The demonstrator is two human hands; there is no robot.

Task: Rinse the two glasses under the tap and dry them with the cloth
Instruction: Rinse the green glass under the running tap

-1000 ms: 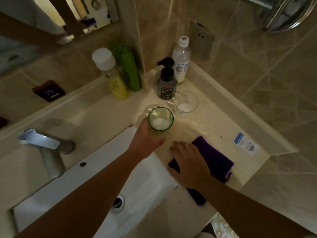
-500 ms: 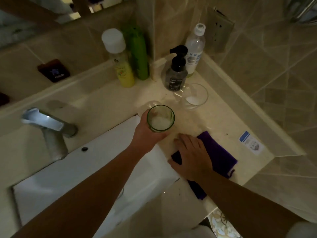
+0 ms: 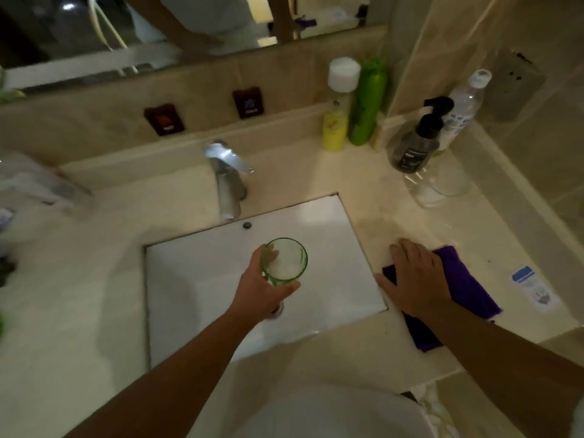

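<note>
The beige stone table (image 3: 94, 279) carries a white rectangular sink (image 3: 331, 241) with a chrome tap (image 3: 226, 178) at its back edge. The left hand (image 3: 262, 292) has its grip closed around the green-rimmed glass (image 3: 284, 259), held upright above the sink, in front of the tap spout. The right hand (image 3: 415, 279) lies flat, grip released, on the purple cloth (image 3: 467, 289) just right of the sink. The clear glass (image 3: 437, 186) stands near the dark pump bottle (image 3: 414, 147).

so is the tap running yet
Off, it seems: no stream shows below the tap spout, and the green glass is short of it.
</note>
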